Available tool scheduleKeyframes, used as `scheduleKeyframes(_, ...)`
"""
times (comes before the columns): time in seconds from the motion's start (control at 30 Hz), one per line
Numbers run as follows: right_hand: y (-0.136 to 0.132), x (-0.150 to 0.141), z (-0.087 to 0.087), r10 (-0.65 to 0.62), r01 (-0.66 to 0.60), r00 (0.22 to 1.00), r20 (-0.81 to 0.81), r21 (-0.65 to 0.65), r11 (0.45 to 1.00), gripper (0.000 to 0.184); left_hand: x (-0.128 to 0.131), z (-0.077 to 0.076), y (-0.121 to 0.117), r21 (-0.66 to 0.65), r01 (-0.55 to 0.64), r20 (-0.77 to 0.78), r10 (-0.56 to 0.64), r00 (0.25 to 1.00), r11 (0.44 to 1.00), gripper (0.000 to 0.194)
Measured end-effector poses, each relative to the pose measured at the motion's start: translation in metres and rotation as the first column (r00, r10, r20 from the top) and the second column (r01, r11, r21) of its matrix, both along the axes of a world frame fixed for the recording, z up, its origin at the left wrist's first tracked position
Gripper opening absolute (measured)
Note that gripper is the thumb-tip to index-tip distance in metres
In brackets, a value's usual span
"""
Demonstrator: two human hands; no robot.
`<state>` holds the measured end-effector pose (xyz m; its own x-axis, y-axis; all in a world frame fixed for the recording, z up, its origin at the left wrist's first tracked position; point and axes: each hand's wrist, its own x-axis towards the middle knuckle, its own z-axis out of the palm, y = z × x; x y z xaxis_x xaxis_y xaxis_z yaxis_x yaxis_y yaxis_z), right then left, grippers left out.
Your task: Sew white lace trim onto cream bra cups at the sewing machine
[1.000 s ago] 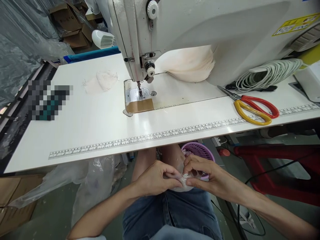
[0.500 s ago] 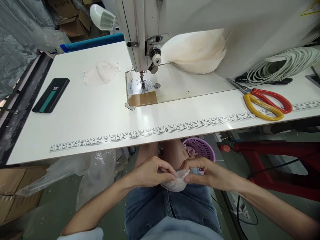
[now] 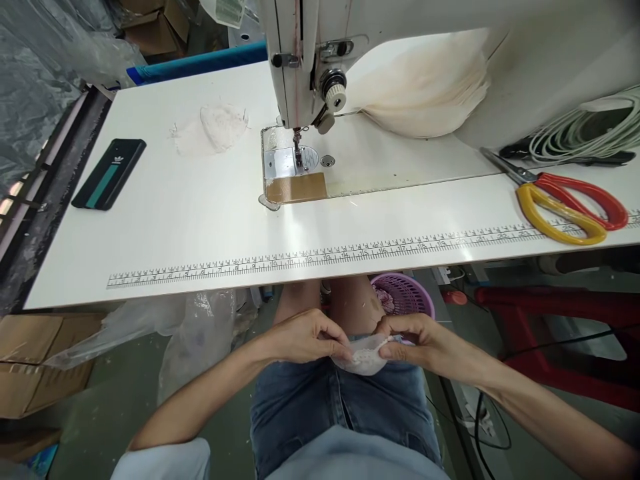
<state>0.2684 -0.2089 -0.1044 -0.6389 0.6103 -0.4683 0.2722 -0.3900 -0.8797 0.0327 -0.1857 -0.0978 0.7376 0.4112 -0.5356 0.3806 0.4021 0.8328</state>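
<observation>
Over my lap, below the table's front edge, both hands pinch a small pale lace fabric piece (image 3: 366, 359). My left hand (image 3: 305, 337) grips its left edge with closed fingers. My right hand (image 3: 417, 341) grips its right edge, thumb and fingers pressed together. The piece sags between them like a shallow cup. Above stands a white sewing machine (image 3: 320, 60) with its needle over the metal plate (image 3: 287, 163).
On the white table (image 3: 190, 220) lie another lace piece (image 3: 217, 127), a dark phone (image 3: 109, 173), red-and-yellow scissors (image 3: 565, 200), coiled cord (image 3: 590, 130) and stacked cream fabric (image 3: 425, 87). A purple basket (image 3: 405, 297) sits under the table; plastic bags and boxes are at left.
My view has tilted down and shifted, so the table sits higher in the frame. Both hands stay on the lace piece, working along its edge with small finger movements.
</observation>
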Motion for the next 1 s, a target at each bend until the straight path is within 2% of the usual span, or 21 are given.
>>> scheduleKeyframes(0.1, -0.001, 0.0, -0.002, -0.014, 0.014, 1.0, 0.0, 0.0, 1.0, 0.025, 0.004, -0.002, 0.0, -0.076, -0.055, 0.046, 0.059, 0.997, 0.996, 0.031)
scheduleKeyframes(0.3, 0.001, 0.002, -0.001, 0.014, -0.014, 1.0, 0.009, -0.017, 1.0, 0.025, 0.009, -0.011, -0.001, -0.173, -0.145, 0.06, 0.158, 0.986, 0.974, 0.021)
scheduleKeyframes(0.5, 0.003, -0.009, -0.001, 0.058, -0.059, 0.998, -0.019, -0.058, 0.997, 0.028, 0.007, -0.009, -0.002, -0.152, -0.169, 0.029, 0.175, 0.984, 0.974, 0.026)
scheduleKeyframes(0.67, 0.005, -0.014, -0.003, 0.002, -0.009, 0.998, -0.065, -0.113, 0.994, 0.025, -0.002, -0.006, 0.0, -0.125, -0.127, 0.007, 0.129, 0.992, 0.984, 0.034)
scheduleKeyframes(0.87, 0.002, -0.007, -0.011, -0.015, -0.003, 0.996, -0.083, -0.209, 0.978, 0.023, -0.013, -0.018, -0.004, -0.188, -0.066, 0.018, 0.07, 0.997, 0.98, 0.031)
scheduleKeyframes(1.0, 0.001, -0.009, -0.01, -0.002, -0.014, 0.997, -0.071, -0.22, 0.975, 0.027, -0.016, -0.016, -0.003, -0.177, -0.037, 0.042, 0.045, 0.998, 0.984, 0.027)
